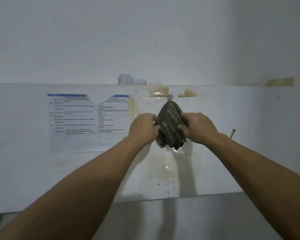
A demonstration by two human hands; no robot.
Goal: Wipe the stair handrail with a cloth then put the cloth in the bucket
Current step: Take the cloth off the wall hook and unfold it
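Just right of the frame's centre, the cloth (170,125) hung against the white wall (163,40) from a small hook (170,97), its top bunched to a narrow point there and its body widening downward. Its long axis ran vertically, the point aimed at the top of the frame and the ragged lower edge toward the bottom. It was dark, grey-brown, with paler stripes running diagonally across the folds, and it looked crumpled and layered rather than flat.

I had both hands on it. My left hand (143,128) pinched the cloth's left edge, fingers curled into the fabric; my right hand (198,127) clamped the right edge, thumb in front and fingertips tucked over the top. The two hands stood apart, with the cloth's middle showing between them.

Left of centre, a printed sheet (88,118) with a blue header and lines of text too blurred to read was stuck to the wall. Above the hook, a pale rounded object (131,80) sat on a ledge (59,83), and brownish tape stains (173,92) flanked the hook.
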